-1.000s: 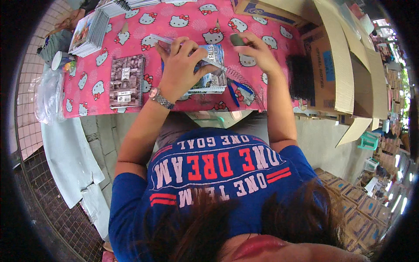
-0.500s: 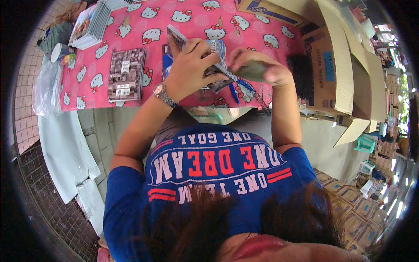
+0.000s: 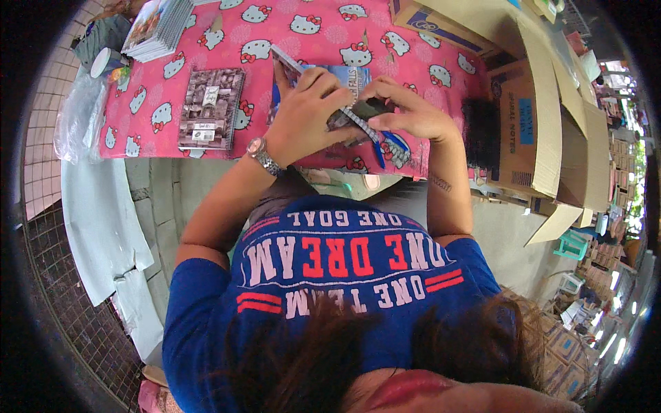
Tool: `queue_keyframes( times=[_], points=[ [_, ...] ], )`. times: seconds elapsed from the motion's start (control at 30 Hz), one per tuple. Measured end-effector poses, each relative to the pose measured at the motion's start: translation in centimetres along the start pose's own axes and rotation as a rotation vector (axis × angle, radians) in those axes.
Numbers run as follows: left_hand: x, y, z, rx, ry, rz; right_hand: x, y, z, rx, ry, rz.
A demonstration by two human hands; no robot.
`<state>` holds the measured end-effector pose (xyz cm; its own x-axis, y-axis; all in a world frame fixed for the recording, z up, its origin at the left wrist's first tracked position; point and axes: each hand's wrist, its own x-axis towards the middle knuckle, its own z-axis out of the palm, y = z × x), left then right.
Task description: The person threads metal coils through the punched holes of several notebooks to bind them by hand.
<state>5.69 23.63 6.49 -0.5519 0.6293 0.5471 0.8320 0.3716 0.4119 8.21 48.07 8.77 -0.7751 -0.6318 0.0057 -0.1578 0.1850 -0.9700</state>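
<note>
My left hand (image 3: 310, 117), with a metal wristwatch, grips a small stack of spiral notebooks (image 3: 342, 74) and holds it tilted up on edge above the table's front edge. The wire spiral (image 3: 359, 122) runs down between my two hands. Against that notebook edge my right hand (image 3: 407, 113) pinches a small dark object (image 3: 372, 108); what it is I cannot tell. Under the hands lies the table, covered by a pink cloth printed with cartoon cats (image 3: 241, 48).
One dark-covered notebook (image 3: 211, 108) lies flat on the cloth to the left. A stack of notebooks (image 3: 155, 27), a tape roll (image 3: 103, 62) and a clear plastic bag (image 3: 74, 118) sit at the far left. Open cardboard boxes (image 3: 533, 131) and a black block (image 3: 478, 131) stand on the right.
The notebooks lay flat on the cloth a second ago; my left hand has lifted and tilted them up. My right hand has come in to their edge with the dark object.
</note>
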Motion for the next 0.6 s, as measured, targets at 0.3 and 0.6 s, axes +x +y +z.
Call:
queue_keyframes(
  times=[0.3, 0.6],
  points=[
    [-0.6, 0.5, 0.0, 0.069, 0.054, -0.087, 0.9, -0.4, 1.2, 0.585, -0.095, -0.308],
    [-0.3, -4.6, -2.4, 0.19, 0.014, -0.13, 3.9, -0.9, 0.4, 0.542, -0.121, -0.234]
  ],
)
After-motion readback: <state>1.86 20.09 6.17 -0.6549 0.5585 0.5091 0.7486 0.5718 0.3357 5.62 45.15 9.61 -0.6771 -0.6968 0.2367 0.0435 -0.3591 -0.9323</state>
